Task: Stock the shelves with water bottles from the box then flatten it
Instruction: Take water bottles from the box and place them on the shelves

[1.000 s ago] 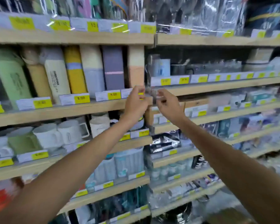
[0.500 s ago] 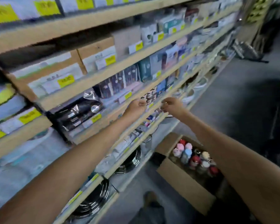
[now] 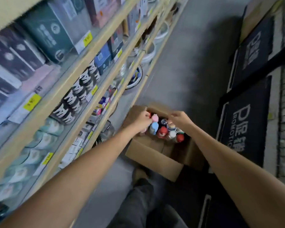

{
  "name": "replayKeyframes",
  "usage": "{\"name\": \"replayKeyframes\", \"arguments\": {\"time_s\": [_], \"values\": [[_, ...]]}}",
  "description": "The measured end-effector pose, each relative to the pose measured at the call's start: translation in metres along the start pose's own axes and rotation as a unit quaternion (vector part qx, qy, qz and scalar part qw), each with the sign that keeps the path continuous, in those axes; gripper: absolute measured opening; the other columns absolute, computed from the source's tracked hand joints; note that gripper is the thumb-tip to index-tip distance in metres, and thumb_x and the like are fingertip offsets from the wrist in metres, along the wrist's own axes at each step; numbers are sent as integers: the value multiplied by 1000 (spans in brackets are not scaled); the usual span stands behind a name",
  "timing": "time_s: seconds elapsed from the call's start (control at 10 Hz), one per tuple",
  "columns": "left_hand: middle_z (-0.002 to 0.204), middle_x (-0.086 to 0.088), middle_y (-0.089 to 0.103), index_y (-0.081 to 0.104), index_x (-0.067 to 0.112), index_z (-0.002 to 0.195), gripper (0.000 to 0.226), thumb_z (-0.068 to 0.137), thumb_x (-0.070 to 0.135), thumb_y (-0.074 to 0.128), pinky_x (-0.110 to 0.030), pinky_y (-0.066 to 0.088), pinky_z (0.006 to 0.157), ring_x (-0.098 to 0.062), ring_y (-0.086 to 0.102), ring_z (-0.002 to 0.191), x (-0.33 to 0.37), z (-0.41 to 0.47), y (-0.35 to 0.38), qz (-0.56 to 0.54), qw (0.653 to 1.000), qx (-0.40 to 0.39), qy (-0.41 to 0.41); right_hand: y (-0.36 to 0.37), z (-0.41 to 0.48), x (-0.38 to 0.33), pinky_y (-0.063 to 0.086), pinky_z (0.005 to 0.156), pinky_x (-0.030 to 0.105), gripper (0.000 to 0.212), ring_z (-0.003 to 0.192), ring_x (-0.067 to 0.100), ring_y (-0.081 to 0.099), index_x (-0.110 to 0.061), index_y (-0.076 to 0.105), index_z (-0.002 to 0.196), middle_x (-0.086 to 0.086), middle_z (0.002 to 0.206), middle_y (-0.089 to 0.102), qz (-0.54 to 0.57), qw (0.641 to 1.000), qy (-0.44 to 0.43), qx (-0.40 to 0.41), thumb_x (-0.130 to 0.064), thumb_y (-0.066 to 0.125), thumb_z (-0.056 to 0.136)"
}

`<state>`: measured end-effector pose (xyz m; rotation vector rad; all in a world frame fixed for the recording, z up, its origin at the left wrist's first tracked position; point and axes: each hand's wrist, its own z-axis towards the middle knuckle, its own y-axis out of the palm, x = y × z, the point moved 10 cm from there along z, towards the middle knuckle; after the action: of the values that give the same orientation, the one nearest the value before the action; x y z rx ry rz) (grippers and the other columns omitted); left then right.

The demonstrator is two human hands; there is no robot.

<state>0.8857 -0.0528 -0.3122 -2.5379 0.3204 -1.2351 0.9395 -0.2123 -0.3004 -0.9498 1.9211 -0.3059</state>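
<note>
Both hands are now reaching down to the floor, having left the shelf edge where they were hovering half a second ago, and the view is tipping down with them. The left hand [image 3: 142, 119] is sitting over the far-left corner of the open brown cardboard box [image 3: 155, 159], its fingers [image 3: 146, 115] curling in against a pink-capped bottle [image 3: 155, 117] – whether they are actually gripping it I cannot tell through the blur. The right hand [image 3: 179, 118] is hanging just above the far-right side of the box, fingers [image 3: 172, 116] bent with the tips drawn close together; whether they are holding or touching anything I cannot tell either.

The small water bottles with pink, blue, red and pale caps [image 3: 162, 131] are standing upright and packed close together in the far half of the box. The box is resting on the grey floor [image 3: 179, 71], just beside the foot of the long wooden shelves [image 3: 95, 89], which are carrying boxed goods and yellow price tags [image 3: 32, 101]. Dark mats with white lettering [image 3: 247, 129] are leaning on the right – well apart from the shelves. A leg in grey trousers [image 3: 138, 203] is showing below the box.
</note>
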Motion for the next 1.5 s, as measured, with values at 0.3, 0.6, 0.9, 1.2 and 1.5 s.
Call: {"name": "replayKeyframes", "arguments": {"time_s": [0.3,0.6,0.9,1.2,1.5], "values": [[78,0,46,47,16,81,24,83,-8,50,-24,32,62,-19,45,88,-66,95,39,-13,997,3,-72,65,88,70,33,37,5,23,59,17,54,3,63,92,11,80,60,39,993,81,-71,-5,42,89],[119,-1,54,48,4,129,40,90,2,52,-13,31,70,-12,50,104,-196,210,90,-48,986,24,-157,173,211,164,40,64,22,26,86,22,54,-1,59,113,8,95,55,45,985,103,-130,-3,52,89],[132,-11,52,46,5,134,49,88,18,58,-33,38,104,-25,49,124,-368,344,154,-110,963,50,-239,297,332,259,39,58,11,33,71,7,47,5,51,126,2,91,53,57,975,112,-185,-3,47,94],[141,1,48,32,44,140,96,49,66,55,-46,30,113,-19,43,132,-494,433,207,-225,925,87,-294,378,410,308,39,64,15,33,82,6,50,-8,49,128,-2,100,54,168,963,128,-169,-13,51,95],[132,-18,54,35,21,143,79,65,9,42,-33,42,80,-37,48,122,-437,415,203,-253,939,43,-230,390,415,324,43,89,41,41,100,11,54,-27,45,133,-5,115,57,239,941,157,-184,-26,47,91]]}}
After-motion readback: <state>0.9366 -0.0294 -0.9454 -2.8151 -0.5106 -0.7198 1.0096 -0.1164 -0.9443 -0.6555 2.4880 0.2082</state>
